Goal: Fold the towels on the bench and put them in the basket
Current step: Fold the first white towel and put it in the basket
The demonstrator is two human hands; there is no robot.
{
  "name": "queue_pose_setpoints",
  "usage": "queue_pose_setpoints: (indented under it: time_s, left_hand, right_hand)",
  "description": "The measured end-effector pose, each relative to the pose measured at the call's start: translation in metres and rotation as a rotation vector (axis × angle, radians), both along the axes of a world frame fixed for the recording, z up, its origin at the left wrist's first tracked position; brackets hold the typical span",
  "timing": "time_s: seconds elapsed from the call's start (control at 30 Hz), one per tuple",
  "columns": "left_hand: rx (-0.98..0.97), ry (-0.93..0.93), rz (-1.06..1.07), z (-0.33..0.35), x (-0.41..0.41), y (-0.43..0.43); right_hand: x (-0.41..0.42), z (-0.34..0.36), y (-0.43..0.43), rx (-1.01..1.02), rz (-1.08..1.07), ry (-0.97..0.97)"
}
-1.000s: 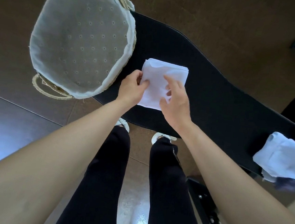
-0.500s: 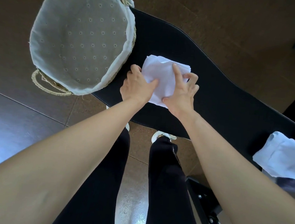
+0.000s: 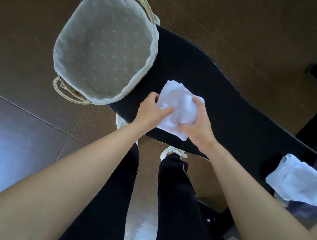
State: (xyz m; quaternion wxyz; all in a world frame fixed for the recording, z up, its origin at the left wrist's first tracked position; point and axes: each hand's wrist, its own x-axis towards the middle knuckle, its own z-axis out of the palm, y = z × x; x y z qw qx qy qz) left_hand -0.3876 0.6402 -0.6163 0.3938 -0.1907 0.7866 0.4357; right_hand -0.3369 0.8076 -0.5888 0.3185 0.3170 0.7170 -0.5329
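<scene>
I had both hands, left hand (image 3: pixel 151 110) and right hand (image 3: pixel 196 123), clamped on the folded towel (image 3: pixel 178 104); a loose grip toward the basket (image 3: pixel 138 83) risked unfolding it.

No text, label or number is readable anywhere; fine print, perhaps, is blurred.

Both bare arms stretched forward and down, wrists close together. Left hand (image 3: pixel 151 110) closed on the towel (image 3: pixel 177 110) from the left, thumb on top. Right hand (image 3: pixel 197 123) gripping its right edge, fingers curled over.
</scene>
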Motion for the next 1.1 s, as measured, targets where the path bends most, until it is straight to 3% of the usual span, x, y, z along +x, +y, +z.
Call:
queue_pose_setpoints:
  time_s: [0.27, 0.37, 0.67, 0.93, 1.0, 1.1]
  left_hand:
    - [0.201, 0.448, 0.108, 0.074, 0.009, -0.069]
    - [0.148, 0.524, 0.075, 0.082, -0.009, -0.1]
    - [-0.051, 0.396, 0.143, 0.066, -0.072, -0.15]
    - [0.039, 0.168, 0.092, 0.014, -0.093, -0.134]
    - [0.061, 0.147, 0.044, 0.002, -0.095, -0.133]
    - [-0.07, 0.092, -0.177, -0.01, -0.094, -0.136]
  right_hand:
    - [-0.028, 0.065, -0.039, -0.016, 0.152, 0.17]
    - [-0.059, 0.076, -0.061, -0.006, 0.253, 0.228]
    - [-0.167, 0.057, -0.13, 0.211, 0.574, 0.395]
    - [-0.218, 0.007, -0.143, 0.566, 0.956, 0.417]
    - [-0.219, -0.004, -0.142, 0.66, 1.002, 0.495]
    - [-0.214, -0.013, -0.146, 0.894, 1.036, 0.604]
